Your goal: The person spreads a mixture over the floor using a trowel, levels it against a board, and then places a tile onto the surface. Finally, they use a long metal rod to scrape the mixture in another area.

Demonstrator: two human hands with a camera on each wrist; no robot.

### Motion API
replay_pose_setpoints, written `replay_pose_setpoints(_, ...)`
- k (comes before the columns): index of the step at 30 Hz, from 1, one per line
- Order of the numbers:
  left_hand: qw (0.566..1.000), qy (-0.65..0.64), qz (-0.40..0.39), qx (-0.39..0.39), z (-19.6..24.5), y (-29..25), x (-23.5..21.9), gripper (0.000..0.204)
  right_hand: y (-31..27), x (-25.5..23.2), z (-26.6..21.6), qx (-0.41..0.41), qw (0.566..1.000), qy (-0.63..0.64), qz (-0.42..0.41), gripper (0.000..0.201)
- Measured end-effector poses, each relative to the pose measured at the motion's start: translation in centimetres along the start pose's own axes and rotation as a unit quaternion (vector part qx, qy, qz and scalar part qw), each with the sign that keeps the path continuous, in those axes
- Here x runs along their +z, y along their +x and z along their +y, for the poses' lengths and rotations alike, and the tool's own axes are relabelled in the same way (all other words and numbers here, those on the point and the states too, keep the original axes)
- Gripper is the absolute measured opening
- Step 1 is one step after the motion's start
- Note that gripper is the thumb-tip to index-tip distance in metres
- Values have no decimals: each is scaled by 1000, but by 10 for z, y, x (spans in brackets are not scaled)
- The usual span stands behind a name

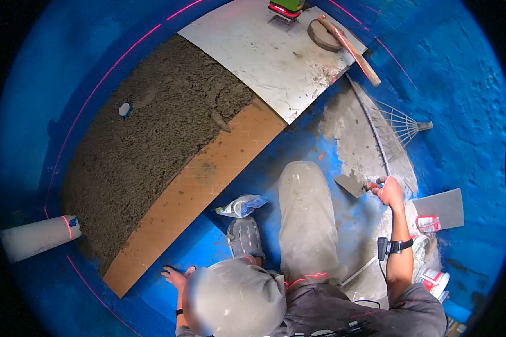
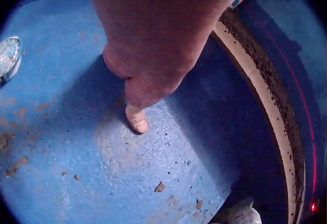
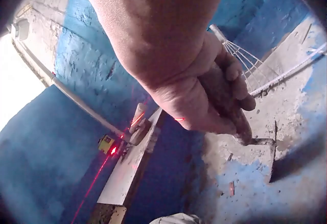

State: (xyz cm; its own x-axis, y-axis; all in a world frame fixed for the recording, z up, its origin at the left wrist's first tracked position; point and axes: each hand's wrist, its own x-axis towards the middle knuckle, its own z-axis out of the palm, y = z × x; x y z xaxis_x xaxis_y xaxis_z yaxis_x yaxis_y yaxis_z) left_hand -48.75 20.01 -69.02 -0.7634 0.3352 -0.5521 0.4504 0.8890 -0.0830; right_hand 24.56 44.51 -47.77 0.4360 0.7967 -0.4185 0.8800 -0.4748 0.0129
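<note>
My right hand (image 1: 391, 192) grips the handle of a trowel (image 1: 349, 185) low over the mortar-smeared blue floor. In the right wrist view the fingers of that hand (image 3: 204, 93) curl round the handle (image 3: 232, 116), and the thin blade (image 3: 274, 155) shows edge-on beyond its bent metal neck. Over on the other side, my left hand (image 1: 177, 278) rests on the blue surface with its fingers spread, near the lower end of a long brown board (image 1: 202, 180). One fingertip (image 2: 139, 124) presses on the blue surface in the left wrist view; the other fingers are hidden behind the hand.
Beyond the brown board lies a grey mortar bed (image 1: 157, 106) with a small white cap (image 1: 125, 109). A white board (image 1: 236, 39) carries a green laser level (image 1: 287, 5) and a wooden stick (image 1: 354, 53). To the right are a fan rake (image 1: 407, 126) and rod (image 1: 374, 123); at left, a pipe (image 1: 36, 238).
</note>
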Motion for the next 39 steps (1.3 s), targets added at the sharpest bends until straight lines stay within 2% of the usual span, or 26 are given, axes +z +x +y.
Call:
replay_pose_setpoints(9,1000,18,-13,2,-1,-1,-3,156,5,2,3,0,1000,-13,10,49)
replay_pose_setpoints(12,996,13,50,75,-45,33,37,161,4,-2,-3,6,1000,-12,11,51)
replay_pose_setpoints(13,995,15,52,84,-39,33,32,161,4,-4,-5,13,1000,-7,14,51)
replay_pose_setpoints(16,998,31,52,32,-31,24,30,162,3,-9,-12,17,1000,-15,7,53)
replay_pose_setpoints(18,996,37,65,53,-31,28,37,161,6,-2,-2,2,999,-27,23,53)
replay_pose_setpoints(19,994,40,77,66,-28,18,27,159,12,4,2,-22,998,-43,37,52)
replay_pose_setpoints(20,999,13,24,40,-22,15,15,157,17,4,4,-19,999,-44,3,55)
replay_pose_setpoints(22,999,48,-3,18,-8,8,6,155,20,12,11,-43,998,-39,37,58)
replay_pose_setpoints(25,1000,1,4,-14,3,-7,-4,155,24,26,30,-70,995,-23,67,60)
replay_pose_setpoints(27,999,3,-12,30,7,-17,-11,156,17,16,22,-76,994,-19,71,58)
replay_pose_setpoints(29,999,-10,-10,39,3,-14,-7,157,7,6,6,-14,1000,-3,26,49)
replay_pose_setpoints(35,998,18,-44,34,2,-6,-2,159,26,22,30,21,999,39,11,37)
replay_pose_setpoints(37,998,2,-55,28,6,-10,-6,159,27,14,14,15,998,57,-4,41)
replay_pose_setpoints(39,997,44,-48,48,4,-9,-6,157,26,1,-7,47,997,42,-32,46)
